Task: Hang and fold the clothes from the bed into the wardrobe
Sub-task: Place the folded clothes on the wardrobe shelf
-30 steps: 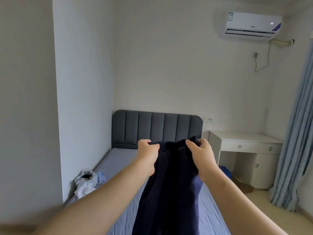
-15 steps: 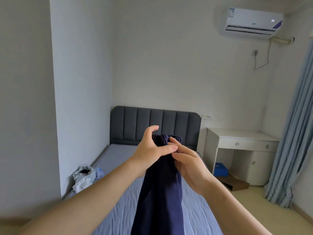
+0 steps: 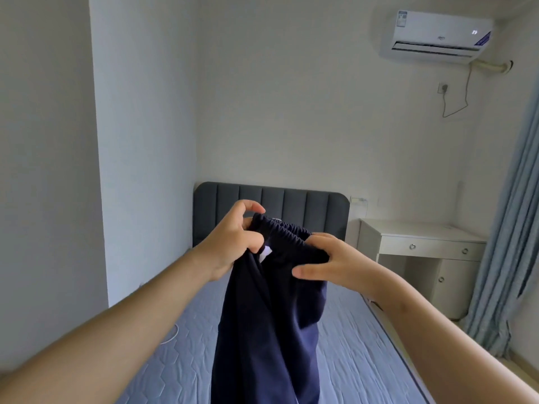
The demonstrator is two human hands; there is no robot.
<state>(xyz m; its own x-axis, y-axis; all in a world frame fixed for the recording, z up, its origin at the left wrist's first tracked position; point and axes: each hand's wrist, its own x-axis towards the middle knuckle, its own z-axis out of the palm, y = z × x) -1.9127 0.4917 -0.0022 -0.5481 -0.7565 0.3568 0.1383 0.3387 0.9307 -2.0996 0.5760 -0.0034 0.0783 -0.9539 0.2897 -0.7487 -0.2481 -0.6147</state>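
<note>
Dark navy trousers (image 3: 268, 330) with an elastic waistband hang in the air over the bed (image 3: 350, 345). My left hand (image 3: 233, 243) pinches the left end of the waistband, where a small white label shows. My right hand (image 3: 329, 265) grips the right end of the waistband, thumb in front and fingers behind the cloth. The legs drop straight down out of the bottom of the view. No wardrobe is in view.
A dark grey padded headboard (image 3: 315, 211) stands against the far wall. A white desk (image 3: 423, 252) with drawers sits right of the bed, beside blue curtains (image 3: 507, 228). A white cable (image 3: 172, 336) lies on the mattress at left. A white wall column (image 3: 140, 141) rises on the left.
My hands, held together at the bunched waistband half a second ago, have drawn apart, spreading the waistband sideways. The view has moved closer to the bed and the white bag at left is gone from sight.
</note>
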